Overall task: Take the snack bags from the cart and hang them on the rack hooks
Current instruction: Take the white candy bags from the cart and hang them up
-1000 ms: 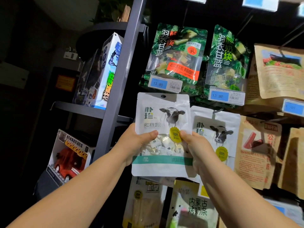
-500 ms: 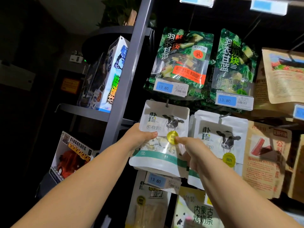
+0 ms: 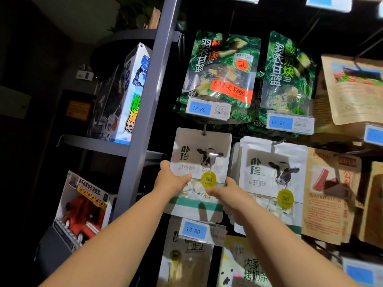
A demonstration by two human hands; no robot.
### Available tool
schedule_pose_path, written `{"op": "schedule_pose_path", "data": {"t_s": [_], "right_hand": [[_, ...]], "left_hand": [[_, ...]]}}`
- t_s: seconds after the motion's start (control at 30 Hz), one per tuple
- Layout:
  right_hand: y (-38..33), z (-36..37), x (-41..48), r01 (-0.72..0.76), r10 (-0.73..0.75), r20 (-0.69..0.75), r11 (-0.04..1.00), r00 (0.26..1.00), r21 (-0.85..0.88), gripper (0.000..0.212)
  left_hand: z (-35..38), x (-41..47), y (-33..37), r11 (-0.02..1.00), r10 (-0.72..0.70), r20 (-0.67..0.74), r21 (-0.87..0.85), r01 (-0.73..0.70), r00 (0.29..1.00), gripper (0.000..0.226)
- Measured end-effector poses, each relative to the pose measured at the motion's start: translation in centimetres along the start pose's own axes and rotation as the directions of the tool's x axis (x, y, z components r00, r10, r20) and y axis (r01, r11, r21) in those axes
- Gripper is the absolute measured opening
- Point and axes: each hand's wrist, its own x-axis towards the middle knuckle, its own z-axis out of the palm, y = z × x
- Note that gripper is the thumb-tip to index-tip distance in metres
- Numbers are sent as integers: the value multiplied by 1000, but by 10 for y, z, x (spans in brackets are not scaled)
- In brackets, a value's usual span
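Observation:
A white snack bag [image 3: 202, 154] with a cow picture and a yellow sticker hangs by its top hole on a dark rack hook [image 3: 204, 129]. My left hand [image 3: 171, 180] grips its left edge, thumb across the front. My right hand [image 3: 228, 192] pinches the bag's lower right part, thumb on the clear window. A second white cow bag [image 3: 273, 175] hangs on the neighbouring hook to the right. The cart is out of view.
Two green snack bags [image 3: 222, 71] hang on the row above, brown paper bags [image 3: 331, 193] to the right, more bags below. A blue price tag [image 3: 193, 230] reading 13.80 sits under the held bag. A grey upright post [image 3: 145, 112] and toy boxes [image 3: 83, 208] stand left.
Both hands have pushed the white cow bag away from me and up onto the hook. It now hangs deeper in the rack, above the price tag that it covered a second ago.

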Motion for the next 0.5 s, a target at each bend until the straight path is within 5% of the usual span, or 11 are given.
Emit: {"op": "schedule_pose_path", "data": {"t_s": [0.2,0.5], "right_hand": [[2,-8,-9,38,-42,-41,994,998,-99,84],[24,-21,-49,185,-193,-65,977,979,-111,55]], "left_hand": [[9,-27,1,955,243,-73,191,-226,967,92],[18,-73,16,853,407,-63,384,-355,911,35]]}}
